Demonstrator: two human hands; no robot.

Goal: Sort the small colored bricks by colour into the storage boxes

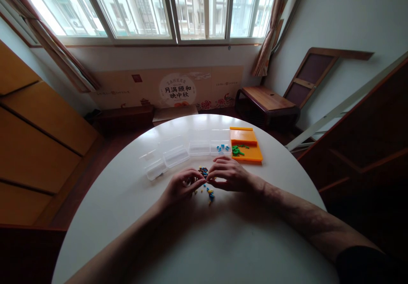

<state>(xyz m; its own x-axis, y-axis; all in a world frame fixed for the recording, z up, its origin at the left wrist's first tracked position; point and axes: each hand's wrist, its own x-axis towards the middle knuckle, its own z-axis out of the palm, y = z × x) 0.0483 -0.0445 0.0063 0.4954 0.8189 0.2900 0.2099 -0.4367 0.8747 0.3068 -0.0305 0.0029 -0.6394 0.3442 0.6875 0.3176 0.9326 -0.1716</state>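
My left hand (pixel 181 186) and my right hand (pixel 231 175) meet over a small heap of tiny coloured pieces (pixel 207 186) on the round white table (pixel 197 241). Both hands have their fingers curled and pinched together at the pile; what they grip is too small to make out. Blue and yellow bits lie scattered just under the fingertips. Beyond the hands stands a row of clear plastic boxes (pixel 175 156); one of them holds a few blue pieces (pixel 220 148). An orange open box (pixel 247 148) at the row's right end holds green pieces (pixel 236 151).
A low wooden bench (pixel 267 101) and a leaning wooden frame (pixel 315 71) stand past the table at the right. A printed cardboard panel (pixel 177 89) lines the wall under the windows. Wooden cabinets (pixel 35 143) flank the left side.
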